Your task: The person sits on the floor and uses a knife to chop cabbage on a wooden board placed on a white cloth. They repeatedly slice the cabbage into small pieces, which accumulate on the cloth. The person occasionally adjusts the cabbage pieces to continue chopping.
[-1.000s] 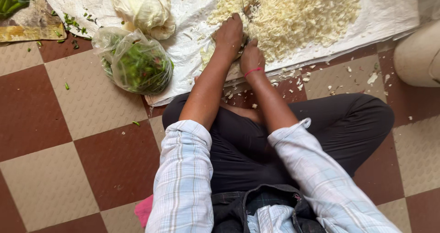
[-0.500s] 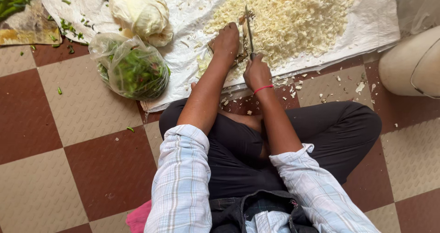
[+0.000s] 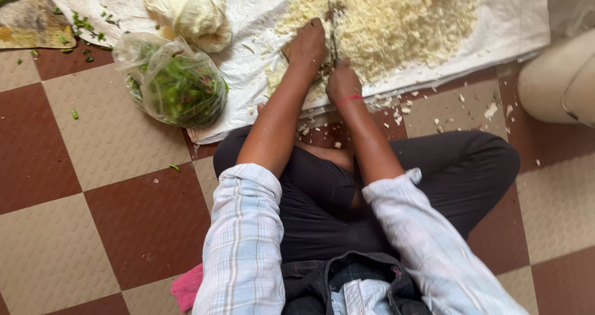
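Cabbage piece: a pale wedge under the left hand (image 3: 308,45), at the near edge of the white sheet (image 3: 260,98), only partly visible beneath the fingers.
Step in hand: by my reading, chopping; the knife (image 3: 333,33) stands blade-down just right of the left hand, at the edge of the shredded pile.
Next move: judged from the pose, each cut calls for the blade to land close beside the left fingertips without touching them, and for the left hand to creep back along the piece.
Pink cloth: lies on the floor at the person's left hip, well short of the white sheet.
Arms: both reach forward from a cross-legged seat on the checkered floor (image 3: 93,185), sleeves pushed up to the elbows, forearms converging toward the white sheet.
Right hand (image 3: 343,82): fist closed around the knife handle, red band at the wrist, at the sheet's near edge.
Left hand: fingers curled and pressed down on the cabbage piece, pinning it to the sheet.
Bag of green vegetables (image 3: 176,85): clear plastic, at the sheet's left near corner.
Shredded cabbage (image 3: 403,17): a broad heap across the far right of the sheet, crumbs spilling onto the floor.
Cabbage head (image 3: 186,8): whole and pale, on the far left of the sheet.
Pale container (image 3: 558,79): on the floor just off the sheet's right edge.
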{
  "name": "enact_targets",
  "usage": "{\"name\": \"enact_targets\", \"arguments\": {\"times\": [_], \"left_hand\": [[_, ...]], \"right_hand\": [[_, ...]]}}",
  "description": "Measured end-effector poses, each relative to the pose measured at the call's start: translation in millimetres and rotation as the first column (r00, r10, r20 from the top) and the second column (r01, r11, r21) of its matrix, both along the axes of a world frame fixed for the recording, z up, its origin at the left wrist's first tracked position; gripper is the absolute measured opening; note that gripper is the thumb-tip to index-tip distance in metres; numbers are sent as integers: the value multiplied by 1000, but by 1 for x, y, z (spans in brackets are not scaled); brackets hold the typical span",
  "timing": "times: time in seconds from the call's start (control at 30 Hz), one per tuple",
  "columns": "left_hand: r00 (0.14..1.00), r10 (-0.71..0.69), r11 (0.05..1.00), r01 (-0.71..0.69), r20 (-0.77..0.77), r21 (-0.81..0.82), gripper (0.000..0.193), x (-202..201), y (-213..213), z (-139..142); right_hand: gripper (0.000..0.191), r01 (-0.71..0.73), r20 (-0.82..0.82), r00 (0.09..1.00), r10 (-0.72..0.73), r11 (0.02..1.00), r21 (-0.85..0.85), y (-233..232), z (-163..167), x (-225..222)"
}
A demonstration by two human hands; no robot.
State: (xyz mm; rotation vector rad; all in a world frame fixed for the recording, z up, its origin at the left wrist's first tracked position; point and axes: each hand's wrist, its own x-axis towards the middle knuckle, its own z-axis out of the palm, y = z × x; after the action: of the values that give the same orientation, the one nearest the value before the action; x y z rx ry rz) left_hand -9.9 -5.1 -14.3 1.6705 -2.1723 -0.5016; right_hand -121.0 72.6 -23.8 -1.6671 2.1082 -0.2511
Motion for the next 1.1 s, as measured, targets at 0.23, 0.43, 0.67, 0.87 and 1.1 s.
{"name": "enact_targets", "arguments": {"times": [0.23, 0.43, 0.67, 0.87, 1.1], "left_hand": [[1000, 7, 999, -8, 15, 35, 26, 0, -1, -2], [1000, 24, 993, -23, -6, 116, 26, 2, 0, 8], [998, 67, 975, -63, -12, 214, 26, 5, -1, 19], [998, 44, 990, -39, -34, 139, 24, 7, 2, 20], [995, 61, 992, -52, -81, 116, 19, 4, -3, 17]], "right_hand": [[41, 22, -13, 1000, -21, 998, 58, 14, 18, 4], [48, 69, -34, 997, -69, 998, -1, 19, 2, 14], [52, 65, -62, 996, -65, 998, 4, 4, 7, 0], [56, 28, -97, 995, -25, 999, 25, 6, 25, 2], [41, 50, 4, 999, -50, 999, 17, 10, 12, 6]]}}
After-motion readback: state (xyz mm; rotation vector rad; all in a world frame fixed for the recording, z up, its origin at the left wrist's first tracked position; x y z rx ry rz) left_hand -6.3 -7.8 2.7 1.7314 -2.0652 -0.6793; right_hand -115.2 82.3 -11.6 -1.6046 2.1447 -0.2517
